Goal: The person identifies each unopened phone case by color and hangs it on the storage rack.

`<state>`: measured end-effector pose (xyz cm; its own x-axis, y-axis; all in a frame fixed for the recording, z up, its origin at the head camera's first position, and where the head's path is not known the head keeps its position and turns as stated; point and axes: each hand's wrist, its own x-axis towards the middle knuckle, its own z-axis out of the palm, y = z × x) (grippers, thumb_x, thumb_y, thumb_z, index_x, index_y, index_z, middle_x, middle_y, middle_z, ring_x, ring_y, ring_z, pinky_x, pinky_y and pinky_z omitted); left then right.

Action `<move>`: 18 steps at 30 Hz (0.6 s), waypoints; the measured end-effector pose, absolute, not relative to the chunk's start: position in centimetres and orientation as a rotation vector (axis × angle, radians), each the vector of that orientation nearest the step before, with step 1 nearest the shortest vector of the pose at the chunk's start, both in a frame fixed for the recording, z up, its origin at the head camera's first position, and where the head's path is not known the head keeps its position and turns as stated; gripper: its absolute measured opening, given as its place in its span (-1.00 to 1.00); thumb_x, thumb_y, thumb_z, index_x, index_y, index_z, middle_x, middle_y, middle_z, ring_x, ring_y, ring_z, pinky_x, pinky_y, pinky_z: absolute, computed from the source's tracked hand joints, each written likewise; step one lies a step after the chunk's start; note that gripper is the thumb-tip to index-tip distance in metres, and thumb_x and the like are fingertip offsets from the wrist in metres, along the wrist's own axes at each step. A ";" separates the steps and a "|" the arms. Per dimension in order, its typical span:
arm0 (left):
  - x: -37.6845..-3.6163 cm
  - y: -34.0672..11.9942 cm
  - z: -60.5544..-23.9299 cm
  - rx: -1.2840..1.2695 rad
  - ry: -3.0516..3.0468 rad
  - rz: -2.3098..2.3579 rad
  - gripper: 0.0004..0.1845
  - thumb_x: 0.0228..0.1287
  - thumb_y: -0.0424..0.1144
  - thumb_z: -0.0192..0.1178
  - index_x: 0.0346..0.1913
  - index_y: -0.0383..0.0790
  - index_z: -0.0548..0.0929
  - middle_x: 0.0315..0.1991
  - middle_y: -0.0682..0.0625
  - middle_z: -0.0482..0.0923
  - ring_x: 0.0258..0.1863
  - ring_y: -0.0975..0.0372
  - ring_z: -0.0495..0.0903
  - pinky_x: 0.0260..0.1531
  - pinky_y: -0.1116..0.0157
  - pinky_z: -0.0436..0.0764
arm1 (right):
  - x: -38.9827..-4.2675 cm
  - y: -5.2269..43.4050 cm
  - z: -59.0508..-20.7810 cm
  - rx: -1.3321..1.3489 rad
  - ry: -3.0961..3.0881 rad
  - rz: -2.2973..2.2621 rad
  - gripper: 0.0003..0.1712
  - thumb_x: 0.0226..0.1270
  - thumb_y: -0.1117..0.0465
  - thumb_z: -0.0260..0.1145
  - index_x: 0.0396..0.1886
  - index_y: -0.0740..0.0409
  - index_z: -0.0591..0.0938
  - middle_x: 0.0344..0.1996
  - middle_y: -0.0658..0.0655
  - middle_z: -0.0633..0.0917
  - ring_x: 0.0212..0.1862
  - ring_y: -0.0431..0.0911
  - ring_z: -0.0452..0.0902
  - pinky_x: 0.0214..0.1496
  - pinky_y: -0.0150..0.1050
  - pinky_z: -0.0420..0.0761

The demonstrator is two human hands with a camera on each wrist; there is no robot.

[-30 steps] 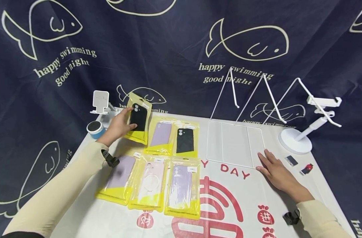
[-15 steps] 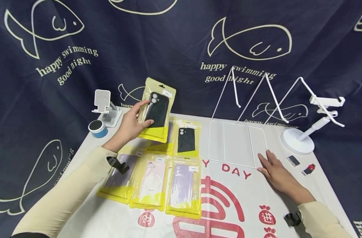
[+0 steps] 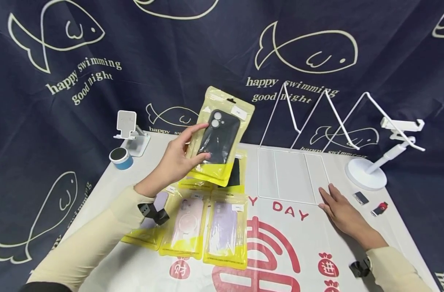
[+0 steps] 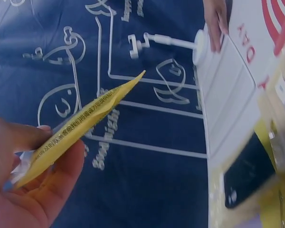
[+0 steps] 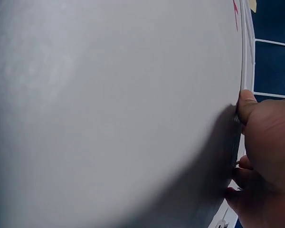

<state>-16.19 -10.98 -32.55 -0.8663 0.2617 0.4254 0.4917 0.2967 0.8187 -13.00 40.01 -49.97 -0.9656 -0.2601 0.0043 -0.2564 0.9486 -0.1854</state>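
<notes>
Black phone case pouch (image 3: 219, 139) hangs in the air above the other packaged cases (image 3: 207, 223), near the white wire rack (image 3: 292, 174). The left hand (image 3: 176, 158) pinches its lower left edge, thumb on the front and fingers behind. A firm pinch low on the yellow band would keep it from swinging, I judge, with the hang hole on top left free. The right hand (image 3: 340, 209) lies flat on the desk (image 3: 134, 263), fingers straight, touching the rack's base rim. The pouch hides part of the cases behind it, and the label print is too small to read
</notes>
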 end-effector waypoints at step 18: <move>-15.5 -3.9 -33.4 -1.233 -2.148 -1.627 -0.14 0.11 -0.44 0.44 0.48 -0.31 0.28 0.49 -0.14 0.32 0.50 0.16 0.30 0.46 0.27 0.33 | -12.8 40.0 -49.9 -0.436 3.097 -0.350 -0.32 0.56 -0.01 0.08 0.47 0.35 0.30 0.44 0.61 0.18 0.44 0.50 0.12 0.32 0.39 0.26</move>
<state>-15.55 -3.94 -33.44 -0.6408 0.5010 0.5817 0.6957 0.0585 0.7159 -12.80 39.97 -49.90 -0.9616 -0.2721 0.0367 -0.2734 0.9368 -0.2183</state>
